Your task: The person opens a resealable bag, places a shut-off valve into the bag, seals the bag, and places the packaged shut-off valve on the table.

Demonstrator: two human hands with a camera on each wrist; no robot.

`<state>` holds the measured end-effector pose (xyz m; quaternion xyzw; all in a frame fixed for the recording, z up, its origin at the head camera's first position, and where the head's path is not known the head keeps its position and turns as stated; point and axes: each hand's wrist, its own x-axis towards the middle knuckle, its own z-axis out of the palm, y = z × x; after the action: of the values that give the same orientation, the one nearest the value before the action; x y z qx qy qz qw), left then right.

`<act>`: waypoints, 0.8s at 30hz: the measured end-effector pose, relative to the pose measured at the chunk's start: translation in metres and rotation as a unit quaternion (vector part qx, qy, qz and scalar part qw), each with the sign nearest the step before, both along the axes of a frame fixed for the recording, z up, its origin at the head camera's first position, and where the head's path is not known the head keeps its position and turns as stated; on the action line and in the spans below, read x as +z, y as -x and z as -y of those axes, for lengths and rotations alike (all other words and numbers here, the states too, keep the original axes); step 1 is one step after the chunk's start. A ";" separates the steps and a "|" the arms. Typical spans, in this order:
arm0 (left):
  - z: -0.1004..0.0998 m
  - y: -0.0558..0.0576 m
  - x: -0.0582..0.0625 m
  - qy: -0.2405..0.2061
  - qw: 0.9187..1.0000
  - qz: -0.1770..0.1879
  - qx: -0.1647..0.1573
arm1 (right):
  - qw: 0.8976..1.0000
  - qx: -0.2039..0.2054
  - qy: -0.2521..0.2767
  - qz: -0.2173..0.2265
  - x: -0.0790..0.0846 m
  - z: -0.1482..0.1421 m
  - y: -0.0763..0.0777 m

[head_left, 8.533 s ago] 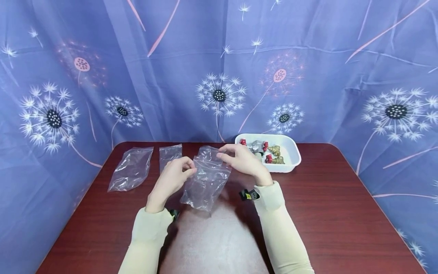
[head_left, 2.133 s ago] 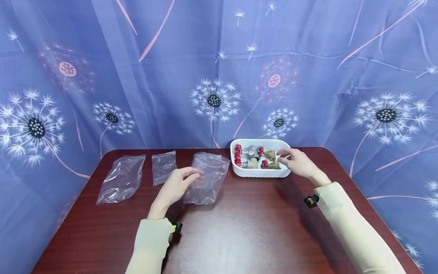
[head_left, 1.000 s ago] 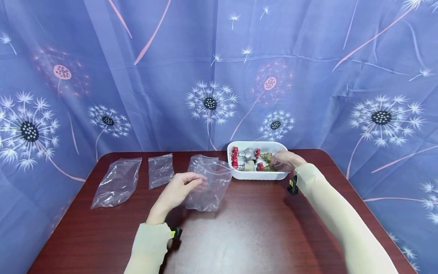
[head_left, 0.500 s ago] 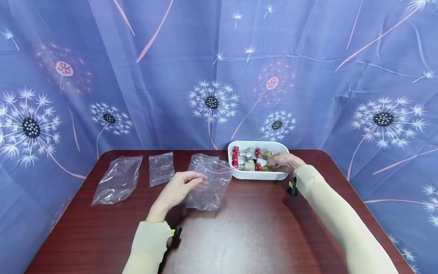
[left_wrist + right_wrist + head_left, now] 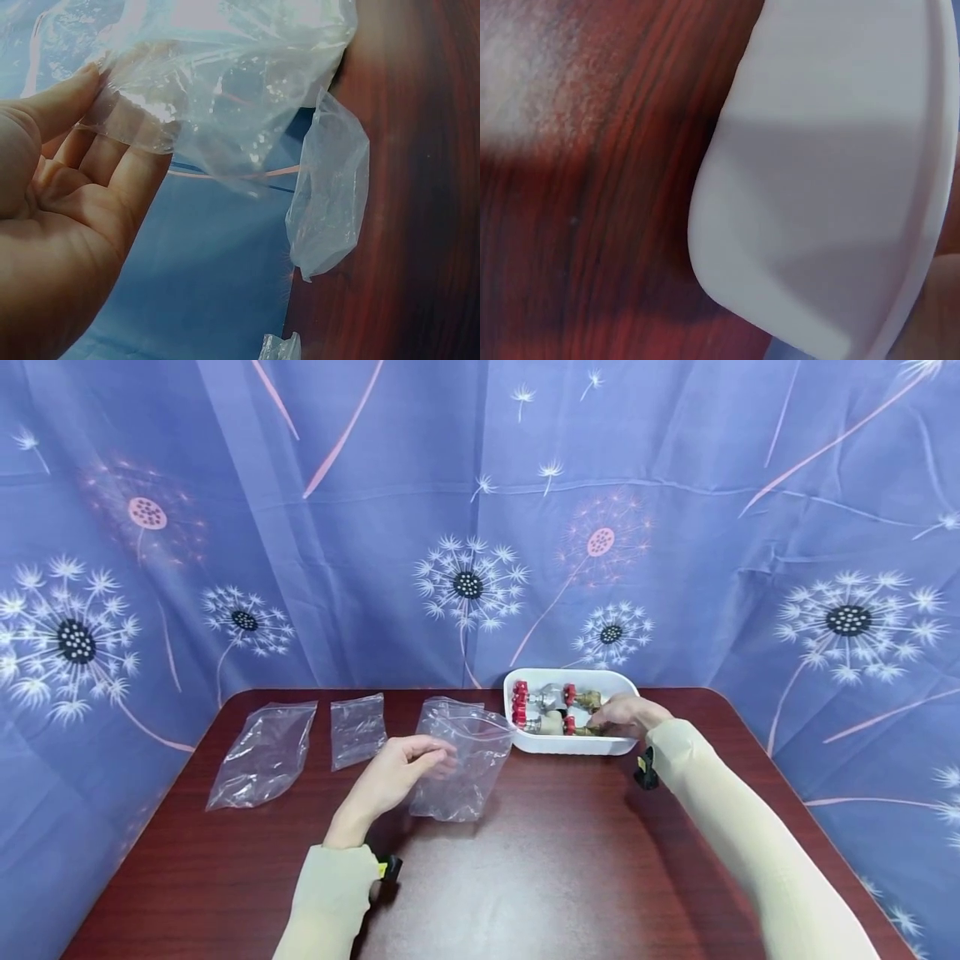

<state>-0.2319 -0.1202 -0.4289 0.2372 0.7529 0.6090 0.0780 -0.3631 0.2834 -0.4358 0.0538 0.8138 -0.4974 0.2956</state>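
Note:
My left hand (image 5: 393, 774) pinches the edge of a clear zip bag (image 5: 468, 777), its mouth raised and slightly parted. In the left wrist view the bag's film (image 5: 225, 90) spreads out from between thumb and fingers. My right hand (image 5: 628, 714) reaches into the white plastic tray (image 5: 555, 744), its fingers curled at the brass body of the front gate valve with a red handle (image 5: 570, 725). Part of that valve is hidden under the fingers. Behind it lies another brass valve (image 5: 587, 698). The right wrist view shows mostly the tray's outer wall (image 5: 817, 165).
At the tray's left end are more red-handled valves (image 5: 520, 703) with grey and whitish bodies. Another clear bag (image 5: 435, 706) lies behind the held one. A small bag (image 5: 357, 731) and a large bag (image 5: 264, 756) lie to the left on the dark red wooden table (image 5: 525, 877).
Since the oldest frame, my right hand has left the bag and moved right into the tray. The front brass valve has shifted slightly left in the tray. My left hand stays at the bag.

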 end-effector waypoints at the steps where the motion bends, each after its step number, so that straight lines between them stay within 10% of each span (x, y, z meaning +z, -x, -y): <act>1: 0.000 0.000 0.000 0.000 1.000 0.001 0.001 | 1.000 0.000 -0.006 0.007 0.001 -0.001 0.000; 13: 0.000 0.000 0.002 -0.012 1.000 0.007 0.000 | 0.999 0.035 -0.002 0.021 0.006 -0.008 0.003; 24: -0.001 -0.001 0.003 -0.013 1.000 0.007 -0.002 | 0.991 -0.063 0.119 -0.009 -0.002 -0.004 0.001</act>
<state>-0.2312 -0.1191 -0.4261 0.2354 0.7438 0.6203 0.0810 -0.3641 0.2877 -0.4378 0.0652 0.7465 -0.6087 0.2608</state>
